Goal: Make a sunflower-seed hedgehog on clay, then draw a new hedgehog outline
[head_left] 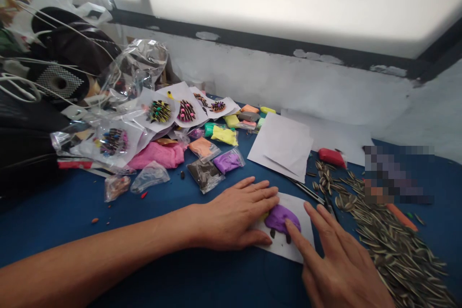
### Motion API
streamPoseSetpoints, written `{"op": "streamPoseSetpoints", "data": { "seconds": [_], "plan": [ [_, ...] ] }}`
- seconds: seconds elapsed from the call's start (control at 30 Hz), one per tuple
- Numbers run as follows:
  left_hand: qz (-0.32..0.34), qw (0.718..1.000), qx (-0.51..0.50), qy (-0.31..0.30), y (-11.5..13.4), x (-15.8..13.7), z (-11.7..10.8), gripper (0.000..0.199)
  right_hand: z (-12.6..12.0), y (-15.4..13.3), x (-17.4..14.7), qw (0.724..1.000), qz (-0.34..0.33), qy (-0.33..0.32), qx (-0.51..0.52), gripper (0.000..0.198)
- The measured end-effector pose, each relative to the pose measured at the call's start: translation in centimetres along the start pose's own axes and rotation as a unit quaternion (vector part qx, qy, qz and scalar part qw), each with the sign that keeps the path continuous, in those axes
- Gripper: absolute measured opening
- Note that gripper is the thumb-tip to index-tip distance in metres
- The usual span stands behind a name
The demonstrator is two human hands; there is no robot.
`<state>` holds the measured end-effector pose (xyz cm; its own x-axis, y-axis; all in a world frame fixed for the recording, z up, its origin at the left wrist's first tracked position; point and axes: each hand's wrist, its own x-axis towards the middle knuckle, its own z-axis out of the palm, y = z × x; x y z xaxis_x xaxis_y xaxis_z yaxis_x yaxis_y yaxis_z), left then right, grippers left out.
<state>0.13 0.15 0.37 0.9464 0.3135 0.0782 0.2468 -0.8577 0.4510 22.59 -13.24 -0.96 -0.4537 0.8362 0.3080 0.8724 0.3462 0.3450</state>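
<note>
A small sheet of white paper (288, 246) lies on the blue table, bearing a domed shape of purple modelling clay (280, 217). Two dark bits (273, 234) stick out below the dome, and a little yellow clay shows at its left side. My left hand (234, 214) lies flat over the paper's left part, fingers stretched out, partly hiding the yellow clay. With the index fingertip, my right hand (334, 255) touches the purple clay at its lower right; the other fingers are spread and hold nothing.
A pile of striped sunflower seeds (393, 250) spreads at the right, near a red clay packet (332, 156). Blank paper sheets (281, 142) lie behind my hands. Bagged clay, including a purple packet (229, 160), and seed-covered clay figures (186, 110) on paper occupy the left back.
</note>
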Motion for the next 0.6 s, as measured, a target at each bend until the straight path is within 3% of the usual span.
{"op": "streamPoseSetpoints", "data": {
  "seconds": [0.33, 0.6],
  "plan": [
    [0.003, 1.000, -0.006, 0.013, -0.1, -0.1, 0.2, 0.071, -0.4, -0.5, 0.7, 0.999, -0.023, 0.014, 0.030, 0.069],
    [0.001, 1.000, -0.009, 0.015, -0.1, 0.0, 0.3, 0.072, -0.4, -0.7, 1.1, 1.000, 0.000, 0.012, -0.001, 0.056]
  ]
}}
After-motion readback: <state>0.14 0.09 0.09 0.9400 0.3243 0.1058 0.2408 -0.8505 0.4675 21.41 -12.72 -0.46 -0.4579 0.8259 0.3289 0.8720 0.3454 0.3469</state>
